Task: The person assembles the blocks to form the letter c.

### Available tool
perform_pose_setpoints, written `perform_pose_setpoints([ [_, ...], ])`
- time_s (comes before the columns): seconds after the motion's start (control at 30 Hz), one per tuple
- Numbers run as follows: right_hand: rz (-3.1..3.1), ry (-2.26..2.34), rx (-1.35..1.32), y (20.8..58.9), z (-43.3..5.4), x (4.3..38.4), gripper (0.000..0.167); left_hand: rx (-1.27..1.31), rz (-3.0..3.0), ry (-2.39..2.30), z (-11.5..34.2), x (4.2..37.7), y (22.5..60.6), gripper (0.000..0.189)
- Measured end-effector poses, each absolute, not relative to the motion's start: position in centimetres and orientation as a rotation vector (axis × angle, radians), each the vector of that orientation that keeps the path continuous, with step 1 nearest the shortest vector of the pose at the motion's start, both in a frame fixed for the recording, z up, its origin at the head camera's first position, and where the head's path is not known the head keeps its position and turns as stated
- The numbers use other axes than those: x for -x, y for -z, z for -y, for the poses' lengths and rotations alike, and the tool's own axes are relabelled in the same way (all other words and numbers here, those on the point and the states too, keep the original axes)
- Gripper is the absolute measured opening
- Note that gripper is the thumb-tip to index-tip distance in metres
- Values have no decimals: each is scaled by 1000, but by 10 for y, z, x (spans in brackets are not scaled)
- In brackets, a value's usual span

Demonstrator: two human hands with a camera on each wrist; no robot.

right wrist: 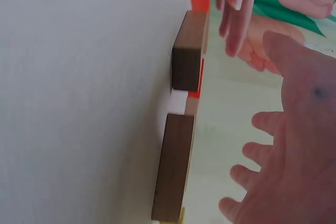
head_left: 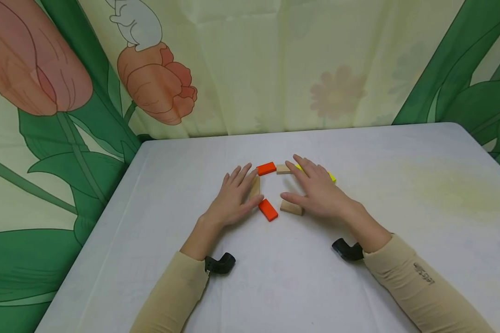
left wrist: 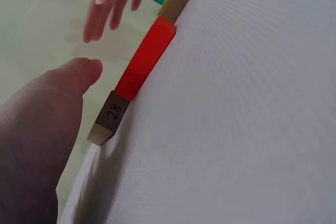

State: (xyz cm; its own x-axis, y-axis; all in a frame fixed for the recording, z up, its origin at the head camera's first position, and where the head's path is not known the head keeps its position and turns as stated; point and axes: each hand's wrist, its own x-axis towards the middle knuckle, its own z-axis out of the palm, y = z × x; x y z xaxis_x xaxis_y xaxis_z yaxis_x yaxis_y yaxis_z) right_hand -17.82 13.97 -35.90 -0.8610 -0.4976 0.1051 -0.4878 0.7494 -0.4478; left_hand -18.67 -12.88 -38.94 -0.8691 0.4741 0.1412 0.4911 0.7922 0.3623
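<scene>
Small flat blocks lie in a rough ring on the white table. My left hand [head_left: 234, 196] is spread above the ring's left side, over a plain wooden block [head_left: 255, 186], its thumb near a red block [head_left: 268, 210]. Over the right side is my right hand [head_left: 318, 192], fingers apart, partly covering a yellow block [head_left: 332, 177] and a second wooden block [head_left: 291, 208]. At the back lie another red block [head_left: 266, 168] and a wooden one [head_left: 283, 169]. In the left wrist view, a wooden block [left wrist: 111, 113] bears the number 28. Neither hand holds anything.
The white-covered table [head_left: 275, 286] reaches back to a curtain [head_left: 250, 69] printed with tulips and leaves. A black wrist camera [head_left: 221, 263] sits below the left hand, and another camera [head_left: 346, 249] below the right. Both forearms wear beige sleeves [head_left: 171, 291].
</scene>
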Motion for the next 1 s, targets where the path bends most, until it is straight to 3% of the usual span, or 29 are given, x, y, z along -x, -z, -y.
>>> perform_pose_setpoints([
  [0.5, -2647, 1228, 998, 375, -127, 182, 57, 925, 2786, 853, 134, 195, 400, 67],
  [1.0, -2591, 1186, 1186, 390, -113, 178, 40, 835, 2853, 976, 141, 195, 403, 63],
])
